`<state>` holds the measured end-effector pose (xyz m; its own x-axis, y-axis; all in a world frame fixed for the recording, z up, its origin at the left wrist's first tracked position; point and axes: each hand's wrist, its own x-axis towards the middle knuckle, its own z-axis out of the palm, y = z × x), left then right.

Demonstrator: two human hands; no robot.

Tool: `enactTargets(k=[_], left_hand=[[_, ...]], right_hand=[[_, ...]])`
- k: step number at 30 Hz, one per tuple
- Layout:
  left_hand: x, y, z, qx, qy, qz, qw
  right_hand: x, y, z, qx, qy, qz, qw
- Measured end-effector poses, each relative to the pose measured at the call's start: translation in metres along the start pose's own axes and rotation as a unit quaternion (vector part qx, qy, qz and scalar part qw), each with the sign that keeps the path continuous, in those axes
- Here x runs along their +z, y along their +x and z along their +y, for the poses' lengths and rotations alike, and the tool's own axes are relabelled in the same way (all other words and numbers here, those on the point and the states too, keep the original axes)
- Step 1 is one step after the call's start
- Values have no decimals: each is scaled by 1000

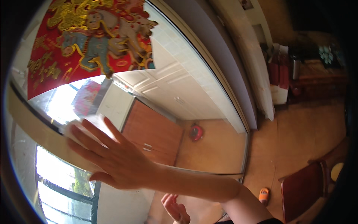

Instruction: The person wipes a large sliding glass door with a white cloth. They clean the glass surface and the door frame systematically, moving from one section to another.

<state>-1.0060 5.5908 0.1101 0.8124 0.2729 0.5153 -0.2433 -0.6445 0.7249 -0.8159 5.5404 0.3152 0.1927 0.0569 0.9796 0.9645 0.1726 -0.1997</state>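
My right hand (112,154) is spread flat, back towards me, at the left middle of the view. Under its fingertips is a blurred white cloth or tissue (74,126), pressed at the edge of a glass door panel beside its beige frame (50,148). Above the hand, a red poster with embossed horses and gold characters (92,42) is fixed to the glass. My left hand (176,208) is low in the view with loosely bent fingers and nothing visible in it; part of it is cut off by the lower edge.
Brown cabinet doors (151,131) and a red round object (196,132) show through or in the glass. To the right stand a dark red chair (303,190) and a cluttered wooden cabinet (318,75). An orange slipper (263,194) is on the tiled floor (263,156). Windows (64,173) lie lower left.
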Motion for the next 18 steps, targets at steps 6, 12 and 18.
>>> enactTargets(k=[6, 12, 18], left_hand=[[-3, 41, -18, 172, 165, 237, 942], [32, 83, -7, 248, 257, 311, 881], [50, 107, -1, 247, 323, 333, 851]], right_hand=[[-10, -57, 90, 183, -73, 24, 980], [6, -376, 171, 611, -42, 168, 773], [-10, -211, 95, 353, -32, 22, 935]])
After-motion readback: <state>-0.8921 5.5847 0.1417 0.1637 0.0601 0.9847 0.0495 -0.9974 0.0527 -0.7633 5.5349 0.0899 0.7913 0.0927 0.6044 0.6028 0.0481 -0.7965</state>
